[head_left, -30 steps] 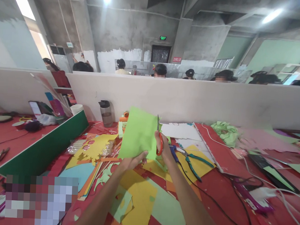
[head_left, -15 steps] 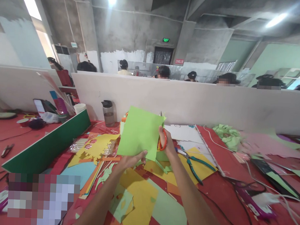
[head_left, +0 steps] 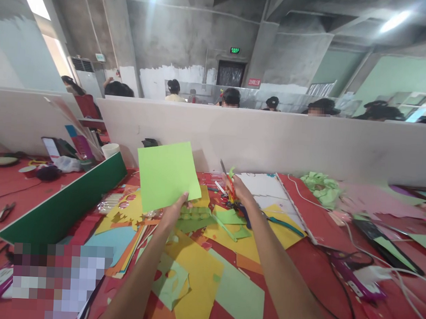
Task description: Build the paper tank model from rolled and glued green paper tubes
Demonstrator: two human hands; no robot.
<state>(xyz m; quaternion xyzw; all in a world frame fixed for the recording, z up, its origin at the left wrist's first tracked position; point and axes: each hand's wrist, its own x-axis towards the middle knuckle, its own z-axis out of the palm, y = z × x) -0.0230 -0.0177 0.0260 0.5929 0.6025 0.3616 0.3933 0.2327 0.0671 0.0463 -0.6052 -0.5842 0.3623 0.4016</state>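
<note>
My left hand [head_left: 176,208] pinches a bright green sheet of paper [head_left: 167,175] near its lower right corner, holding it up above the table. In my right hand [head_left: 240,190] is a pair of scissors [head_left: 230,184] with orange-red handles, the blades pointing up and left, apart from the sheet. A small green paper scrap [head_left: 231,171] sticks up by the right fingers; whether they grip it I cannot tell. Below lie green paper offcuts [head_left: 228,216] on yellow sheets. Teal-handled pliers [head_left: 286,224] are partly hidden behind my right forearm.
A white partition [head_left: 270,138] runs along the back, with people's heads beyond it. A green board [head_left: 68,198] stands at the left. Crumpled green paper [head_left: 321,188], white cables and a purple power strip [head_left: 358,278] lie to the right on the red table [head_left: 300,271].
The green sheet has moved left with my left hand and now hides most of the bottle. My right hand has drawn away from the sheet with the scissors, a green scrap beside them.
</note>
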